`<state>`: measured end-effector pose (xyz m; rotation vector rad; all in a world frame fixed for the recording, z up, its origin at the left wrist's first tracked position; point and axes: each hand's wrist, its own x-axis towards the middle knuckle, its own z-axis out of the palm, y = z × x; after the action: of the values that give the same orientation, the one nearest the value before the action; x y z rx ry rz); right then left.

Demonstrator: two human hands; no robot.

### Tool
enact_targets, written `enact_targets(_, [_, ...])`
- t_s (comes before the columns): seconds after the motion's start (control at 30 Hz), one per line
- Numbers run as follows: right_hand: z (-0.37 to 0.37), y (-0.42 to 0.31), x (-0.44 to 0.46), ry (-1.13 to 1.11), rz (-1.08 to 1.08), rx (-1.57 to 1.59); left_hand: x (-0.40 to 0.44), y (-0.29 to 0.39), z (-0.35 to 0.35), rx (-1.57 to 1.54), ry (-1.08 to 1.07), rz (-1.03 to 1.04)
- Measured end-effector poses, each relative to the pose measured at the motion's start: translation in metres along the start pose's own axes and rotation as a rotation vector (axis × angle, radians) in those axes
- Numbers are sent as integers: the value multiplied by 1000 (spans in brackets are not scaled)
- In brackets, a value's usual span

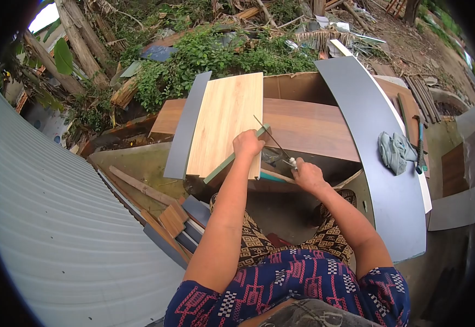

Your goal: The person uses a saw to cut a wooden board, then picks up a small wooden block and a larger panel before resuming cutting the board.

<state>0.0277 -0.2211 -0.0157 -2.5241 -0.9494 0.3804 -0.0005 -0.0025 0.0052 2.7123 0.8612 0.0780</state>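
Note:
My left hand [248, 144] is closed on a narrow green-edged strip [221, 168], pressing it against a light wood-grain plank [227, 117]. The strip lies at a slant over the plank, its far end past the plank's right edge. In my right hand [308, 175] is a thin-bladed saw [277, 140] with a whitish part at the grip. Its dark, slender blade points up and left and crosses the strip's far end. Whether the blade touches the strip I cannot tell. Beneath the light plank runs a brown wood-grain board [311, 126].
A long grey panel [382, 158] on the right bears a crumpled grey-green cloth [397, 152] and a hammer [420, 144]. Another grey panel [188, 131] stands left of the plank. Wood offcuts [173, 219] lie near a corrugated sheet [57, 218]. Shrubs and debris fill the back.

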Motion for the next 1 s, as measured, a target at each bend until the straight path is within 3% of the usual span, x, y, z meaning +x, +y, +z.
enact_targets(0.27, [-1, -3, -4, -3, 18, 17, -1, 3, -2, 0, -13, -6])
enact_targets(0.63, [4, -47, 92, 29, -37, 58, 2, -2, 4, -5, -11, -3])
enact_targets(1.0, [-3, 5, -4, 16, -29, 1, -1, 0, 0, -9, 13, 12])
